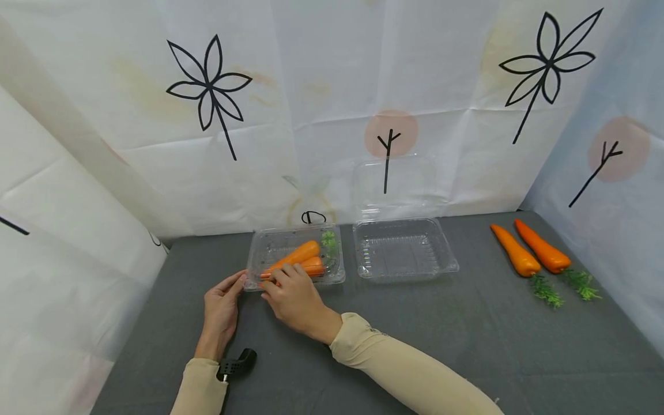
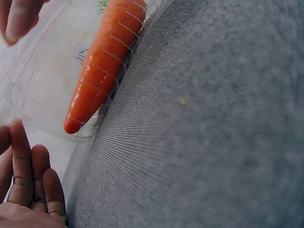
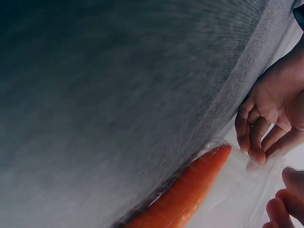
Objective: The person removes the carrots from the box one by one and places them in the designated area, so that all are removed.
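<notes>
A clear plastic clamshell container (image 1: 336,276) lies with its lid down over two orange carrots (image 1: 302,252), one showing a green leafy top (image 1: 329,241). My left hand (image 1: 222,308) is at its front left corner, thumb and fingertips pinching the plastic edge. Over the front edge, my right hand (image 1: 297,297) has its bent fingers at the lid, with a gap between thumb and fingers. Seen from the left wrist, one carrot (image 2: 102,71) shows through the ribbed side wall. The right wrist view has the left hand (image 3: 270,111) at the container's corner.
A second clear container (image 1: 402,248) stands to the right, its transparent lid (image 1: 396,181) raised against the patterned white cloth backdrop (image 1: 321,86). Two more orange carrots (image 1: 519,253) with green tops lie at the right of the grey tabletop (image 1: 415,323).
</notes>
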Demonstrator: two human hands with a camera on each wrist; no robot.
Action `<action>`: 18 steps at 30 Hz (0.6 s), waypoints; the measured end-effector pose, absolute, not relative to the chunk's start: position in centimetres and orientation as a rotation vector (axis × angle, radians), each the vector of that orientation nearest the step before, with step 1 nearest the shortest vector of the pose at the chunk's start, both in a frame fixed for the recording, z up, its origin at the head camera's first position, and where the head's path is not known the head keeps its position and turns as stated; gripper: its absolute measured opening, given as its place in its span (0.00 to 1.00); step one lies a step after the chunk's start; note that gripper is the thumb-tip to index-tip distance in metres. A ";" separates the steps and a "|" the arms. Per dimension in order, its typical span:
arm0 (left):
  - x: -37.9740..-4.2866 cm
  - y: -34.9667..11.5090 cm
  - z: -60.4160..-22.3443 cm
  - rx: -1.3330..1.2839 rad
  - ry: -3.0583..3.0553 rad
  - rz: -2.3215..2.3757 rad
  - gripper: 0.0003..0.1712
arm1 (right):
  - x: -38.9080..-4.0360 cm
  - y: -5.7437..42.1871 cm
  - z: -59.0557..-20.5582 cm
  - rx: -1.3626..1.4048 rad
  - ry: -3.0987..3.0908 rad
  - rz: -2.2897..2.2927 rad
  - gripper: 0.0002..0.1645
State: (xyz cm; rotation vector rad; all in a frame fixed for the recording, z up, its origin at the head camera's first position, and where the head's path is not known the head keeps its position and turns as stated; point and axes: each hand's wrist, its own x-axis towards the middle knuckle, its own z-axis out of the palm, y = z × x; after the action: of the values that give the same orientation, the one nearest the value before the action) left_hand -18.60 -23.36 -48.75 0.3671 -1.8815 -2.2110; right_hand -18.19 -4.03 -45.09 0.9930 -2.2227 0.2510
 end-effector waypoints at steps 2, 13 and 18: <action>-18.6 -23.3 -48.8 0.363 -1.875 -2.216 0.18 | -18.3 -4.5 -45.2 0.971 -2.216 0.220 0.07; -18.6 -23.3 -48.7 0.384 -1.857 -2.227 0.17 | -18.5 -5.8 -45.0 0.928 -2.218 0.213 0.09; -18.6 -23.4 -48.9 0.368 -1.861 -2.215 0.17 | -18.7 -6.2 -45.0 0.924 -2.198 0.146 0.10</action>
State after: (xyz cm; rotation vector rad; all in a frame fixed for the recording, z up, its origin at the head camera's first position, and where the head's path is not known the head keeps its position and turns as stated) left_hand -18.61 -23.42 -48.85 0.3685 -1.8611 -2.2151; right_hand -18.67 -6.17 -44.98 0.9244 -2.1975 0.1464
